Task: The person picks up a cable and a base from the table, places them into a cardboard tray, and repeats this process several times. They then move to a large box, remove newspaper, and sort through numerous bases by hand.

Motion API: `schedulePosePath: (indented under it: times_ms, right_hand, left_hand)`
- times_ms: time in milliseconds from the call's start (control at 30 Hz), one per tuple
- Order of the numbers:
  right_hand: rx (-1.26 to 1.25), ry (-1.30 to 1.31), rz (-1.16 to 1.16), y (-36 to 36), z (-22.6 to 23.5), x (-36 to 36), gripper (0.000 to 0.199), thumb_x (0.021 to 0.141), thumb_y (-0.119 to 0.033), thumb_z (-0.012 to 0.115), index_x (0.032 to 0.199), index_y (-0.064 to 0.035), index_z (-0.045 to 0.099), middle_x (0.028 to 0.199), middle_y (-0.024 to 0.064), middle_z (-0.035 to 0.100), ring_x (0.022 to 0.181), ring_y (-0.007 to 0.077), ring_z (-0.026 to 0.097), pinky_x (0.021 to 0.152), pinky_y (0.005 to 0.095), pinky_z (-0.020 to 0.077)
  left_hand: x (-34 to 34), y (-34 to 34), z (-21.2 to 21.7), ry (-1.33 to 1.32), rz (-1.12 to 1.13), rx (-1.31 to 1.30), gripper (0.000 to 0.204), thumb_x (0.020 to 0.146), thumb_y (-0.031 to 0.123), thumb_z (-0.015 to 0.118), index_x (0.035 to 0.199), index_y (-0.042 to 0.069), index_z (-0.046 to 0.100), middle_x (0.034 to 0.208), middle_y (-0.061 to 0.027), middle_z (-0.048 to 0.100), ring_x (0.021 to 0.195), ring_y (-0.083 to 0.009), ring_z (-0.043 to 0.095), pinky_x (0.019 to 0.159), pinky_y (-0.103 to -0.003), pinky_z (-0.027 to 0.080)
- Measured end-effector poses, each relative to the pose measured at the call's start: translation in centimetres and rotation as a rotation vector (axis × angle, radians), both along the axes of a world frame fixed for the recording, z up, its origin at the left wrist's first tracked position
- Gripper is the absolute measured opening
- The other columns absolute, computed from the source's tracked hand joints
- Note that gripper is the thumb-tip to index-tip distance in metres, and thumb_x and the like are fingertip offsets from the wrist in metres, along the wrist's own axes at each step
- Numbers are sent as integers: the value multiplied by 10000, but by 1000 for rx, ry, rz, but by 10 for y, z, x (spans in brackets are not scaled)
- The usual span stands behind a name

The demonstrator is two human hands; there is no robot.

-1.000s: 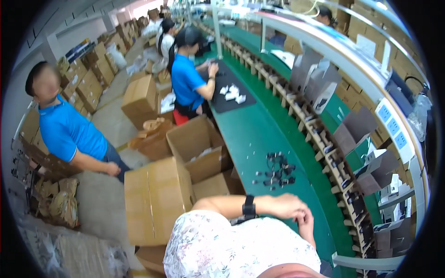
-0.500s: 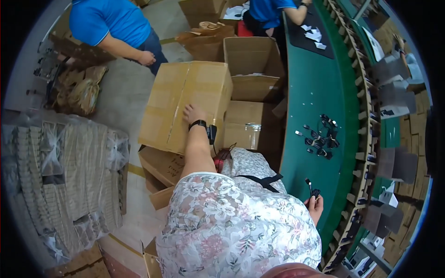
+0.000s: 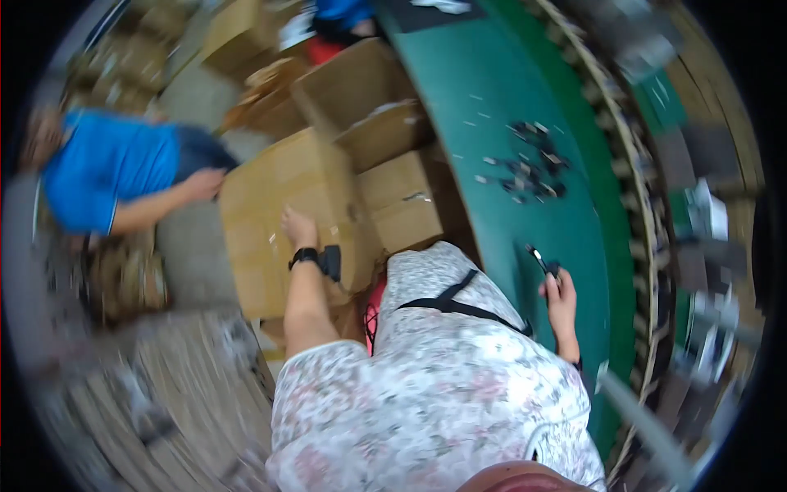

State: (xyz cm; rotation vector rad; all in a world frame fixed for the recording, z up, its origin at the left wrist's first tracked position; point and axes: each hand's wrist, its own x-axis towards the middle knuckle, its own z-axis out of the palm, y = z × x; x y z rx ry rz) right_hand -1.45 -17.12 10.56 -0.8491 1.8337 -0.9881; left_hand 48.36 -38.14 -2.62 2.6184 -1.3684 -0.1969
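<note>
Right hand (image 3: 560, 287) pinches a black cable (image 3: 539, 259) over the green table (image 3: 574, 238). The cable looks thin, with a shiny tip. Other cables (image 3: 531, 179) lie heaped there. Left of the table, the left hand (image 3: 299, 230) is on a box (image 3: 262, 209), too blurry to tell how wide.

Held in the right hand (image 3: 561, 293), above the green bench (image 3: 459, 74): thin black cable (image 3: 539, 259), plug end poking out past the fingertips, angled up and to the left, with a pale glint along its length. Probably gathered into a small dark bundle at the fingers, though too blurred for certainty. Under the left hand (image 3: 298, 228): large brown cardboard carton (image 3: 270, 184), closed, broad taped face upward, near an open carton (image 3: 381, 133).
</note>
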Motion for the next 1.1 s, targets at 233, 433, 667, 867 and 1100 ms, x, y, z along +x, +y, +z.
schedulePosePath:
  times_ms: [233,433,667,867,1100]
  right_hand:
    - [-7,-24,-281,43,-40,-22,188,903,-164,496,1003,-6,475,739,22,563,673,87,513,626,225,424]
    - [-144,-97,-641,99,-50,-44,134,904,-162,495,930,-32,474,762,27,583,703,83,518,656,222,422]
    - [-295,273,-1042,148,-9,-125,176,907,-193,494,816,-43,506,729,7,571,664,66,486,618,206,390]
    - [-13,807,-1243,216,16,-235,281,870,-280,535,798,-9,562,748,86,614,661,163,559,597,292,429]
    - [720,1169,-988,237,46,-332,338,843,-339,513,954,-36,614,944,183,622,840,339,612,734,392,485]
  left_hand:
    - [-298,14,242,1575,-1008,-184,230,865,15,435,1077,4,526,1072,-129,569,884,-183,530,789,-289,412]
    - [-383,81,328,2263,-1436,94,210,816,166,534,941,1,499,907,-153,551,740,-205,500,661,-325,420]
    - [-416,91,329,2312,-1526,315,235,793,107,535,1003,28,467,915,-111,538,778,-192,490,712,-351,421]
    - [-429,92,306,2323,-1577,430,310,785,61,521,1079,46,424,950,-88,528,866,-196,474,778,-363,402]
    - [-377,80,198,1919,-1102,488,279,844,51,493,1116,37,430,1021,-108,544,903,-181,518,800,-311,401]
